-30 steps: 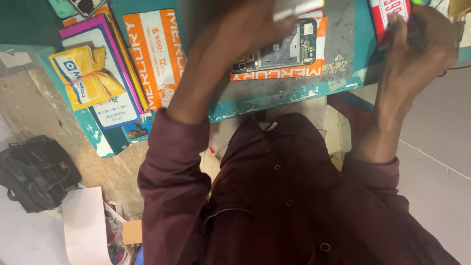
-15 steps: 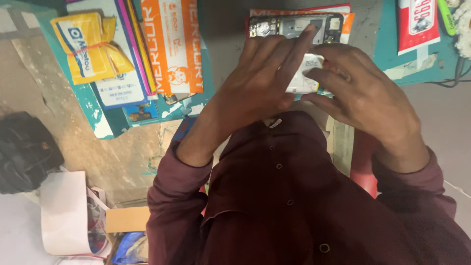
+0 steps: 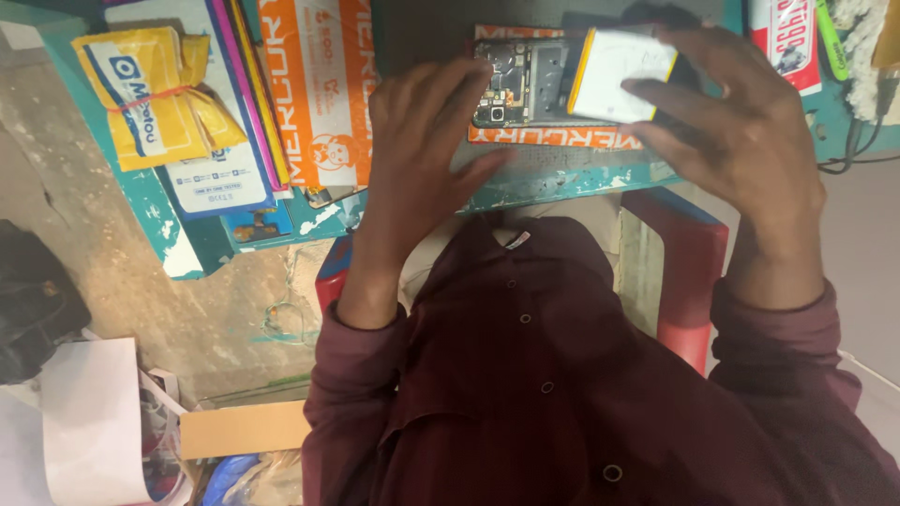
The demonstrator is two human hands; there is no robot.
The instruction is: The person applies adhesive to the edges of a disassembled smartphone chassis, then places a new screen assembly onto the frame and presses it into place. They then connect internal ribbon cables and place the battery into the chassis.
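The opened phone [image 3: 520,82] lies face down near the front edge of the teal table [image 3: 562,183], its circuit board exposed. The left hand [image 3: 427,141] rests with fingers loosely spread, fingertips touching the phone's left end. The right hand [image 3: 722,122] pinches a flat white battery [image 3: 623,75] with a yellow edge between thumb and fingers, holding it tilted just above the phone's right half.

Hazards, as judged from this position:
- The battery could slip from the pinch, since the grip covers only one end; a drop would land it on the bare board.
- Squeezing or bending the soft battery could damage it.
- The phone sits close to the table edge; a push from the left hand could slide it off toward the person's lap.

Surface and room: left of the phone lies an orange packet [image 3: 323,89], and beyond that a stack of boxes topped by a yellow pouch [image 3: 155,89] bound with a rubber band. The table paint is chipped. Right of the phone, cables [image 3: 858,141] trail off the table. Below the phone, a red stool [image 3: 684,272] carries the seated person. The floor left of it is rough concrete, with a dark bag [image 3: 33,300] and cardboard [image 3: 244,426].
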